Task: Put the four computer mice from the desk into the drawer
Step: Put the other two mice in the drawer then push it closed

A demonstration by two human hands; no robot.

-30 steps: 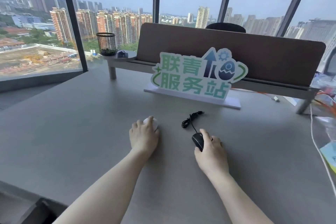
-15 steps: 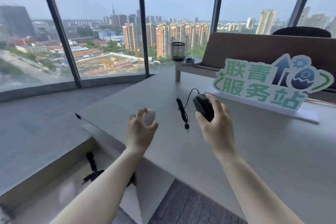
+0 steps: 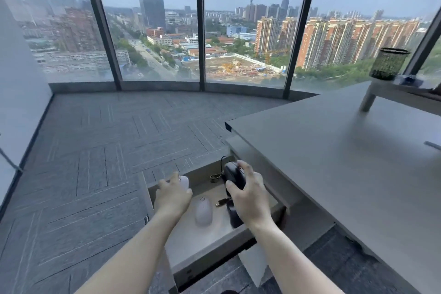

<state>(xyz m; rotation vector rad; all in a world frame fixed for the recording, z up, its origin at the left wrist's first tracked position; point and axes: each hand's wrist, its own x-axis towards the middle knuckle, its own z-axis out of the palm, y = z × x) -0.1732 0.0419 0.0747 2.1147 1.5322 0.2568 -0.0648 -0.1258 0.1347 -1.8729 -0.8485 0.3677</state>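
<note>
The drawer [image 3: 210,249] stands pulled out below the desk's left end. My left hand [image 3: 173,196] hovers over its left side, shut on a white mouse [image 3: 184,182]. My right hand [image 3: 250,196] is above the drawer's right side, gripping a black wired mouse [image 3: 235,174]; its cable [image 3: 216,176] hangs in a bundle toward the drawer's back. On the drawer floor lie a pale pink mouse [image 3: 203,211] and a second black mouse [image 3: 233,216], the latter partly hidden by my right hand, with a USB plug [image 3: 221,202] between them.
The grey desk [image 3: 346,162] runs along the right, its corner near the drawer's back. A mesh pen cup [image 3: 387,63] stands on a raised shelf [image 3: 403,89] at the far right. Grey carpet [image 3: 95,162] spreads left toward the windows.
Both hands lifted their mice off the desk and carried them left and down over the open drawer. My view swung left from the desk to the drawer and floor.
</note>
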